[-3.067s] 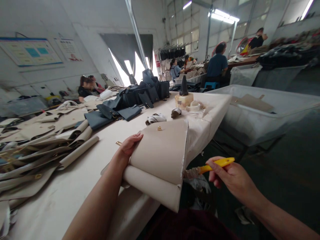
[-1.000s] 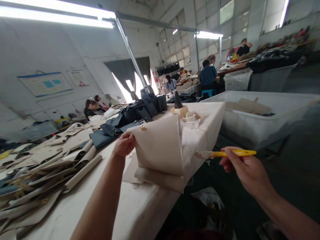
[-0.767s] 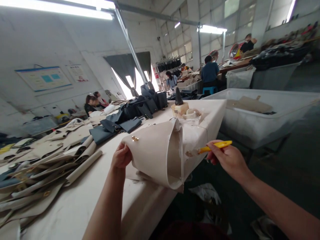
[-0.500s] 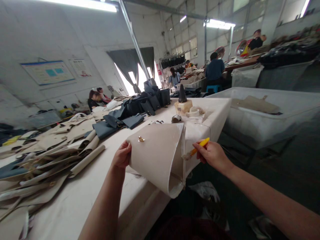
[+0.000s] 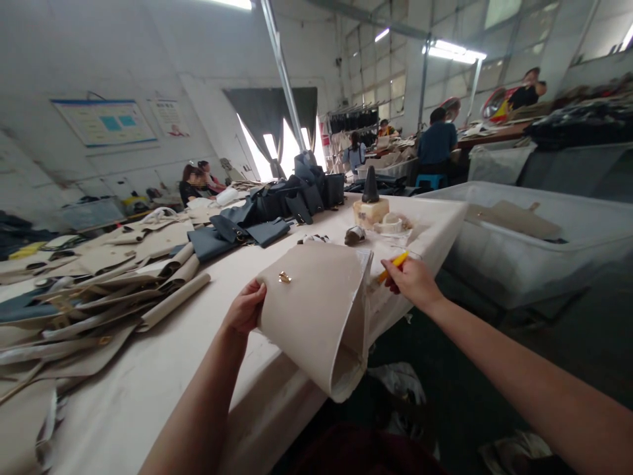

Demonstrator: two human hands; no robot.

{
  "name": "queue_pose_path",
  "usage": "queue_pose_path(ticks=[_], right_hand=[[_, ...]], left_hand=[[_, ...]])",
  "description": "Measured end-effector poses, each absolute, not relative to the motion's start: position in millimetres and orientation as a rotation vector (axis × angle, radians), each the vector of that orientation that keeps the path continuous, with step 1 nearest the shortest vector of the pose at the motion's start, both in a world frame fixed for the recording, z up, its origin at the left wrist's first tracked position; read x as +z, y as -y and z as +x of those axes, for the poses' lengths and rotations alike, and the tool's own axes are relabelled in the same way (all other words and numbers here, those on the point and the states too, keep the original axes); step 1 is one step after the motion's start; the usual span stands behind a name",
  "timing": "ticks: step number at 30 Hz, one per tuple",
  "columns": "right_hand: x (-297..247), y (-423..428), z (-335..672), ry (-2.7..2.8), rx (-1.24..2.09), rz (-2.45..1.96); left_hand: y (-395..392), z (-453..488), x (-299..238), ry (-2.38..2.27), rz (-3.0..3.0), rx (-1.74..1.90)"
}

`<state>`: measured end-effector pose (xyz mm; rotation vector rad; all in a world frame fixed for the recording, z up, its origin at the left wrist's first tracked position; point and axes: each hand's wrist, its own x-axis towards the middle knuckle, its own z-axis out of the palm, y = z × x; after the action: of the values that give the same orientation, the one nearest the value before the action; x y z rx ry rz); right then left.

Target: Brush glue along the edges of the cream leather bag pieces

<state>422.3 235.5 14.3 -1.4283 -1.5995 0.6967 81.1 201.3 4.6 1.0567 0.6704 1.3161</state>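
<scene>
My left hand (image 5: 246, 307) grips the left edge of a folded beige leather panel (image 5: 316, 310) with a small gold clasp (image 5: 284, 278) near its top. The panel is bent into a loop and hangs over the near edge of the white work table (image 5: 148, 369). My right hand (image 5: 411, 282) is closed on a yellow-handled brush (image 5: 393, 264), with its tip at the panel's upper right edge. The brush's bristles are hidden behind the panel.
Beige leather pieces (image 5: 89, 297) lie piled at the table's left, dark blue bag parts (image 5: 267, 211) farther back. A block with a black cone (image 5: 370, 201) and tape rolls stand beyond the panel. A large white bin (image 5: 524, 244) stands on the right. Other people work at distant tables.
My right hand has carried the yellow brush left and forward, from out in the open to the panel's top right edge. The left hand has curled the panel over and lowered it.
</scene>
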Motion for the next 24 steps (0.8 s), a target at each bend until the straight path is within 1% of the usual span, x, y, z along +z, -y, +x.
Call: queue_pose_path(ticks=[3, 6, 9, 11, 18, 24], right_hand=[[15.8, -232.8, 422.9, 1.602, 0.688, -1.440], [7.6, -193.5, 423.4, 1.703, 0.739, -1.395], [-5.9, -146.6, 423.1, 1.768, 0.870, -1.329], [-13.6, -129.9, 424.1, 1.750, 0.927, -1.307], [-13.1, -160.4, 435.6, 1.573, 0.767, -1.348], [-16.3, -125.0, 427.6, 1.689, 1.022, -1.358]], left_hand=[[-201.9, 80.2, 3.0, -0.662, 1.048, 1.333], [-203.1, 78.7, 1.7, -0.665, 1.044, 1.348], [-204.7, 78.0, 0.9, -0.673, 1.051, 1.363], [-205.2, 78.3, 0.8, -0.667, 1.063, 1.365], [-201.4, 75.0, 2.3, -0.688, 1.052, 1.347], [-196.8, 73.0, 5.9, -0.722, 1.046, 1.328]])
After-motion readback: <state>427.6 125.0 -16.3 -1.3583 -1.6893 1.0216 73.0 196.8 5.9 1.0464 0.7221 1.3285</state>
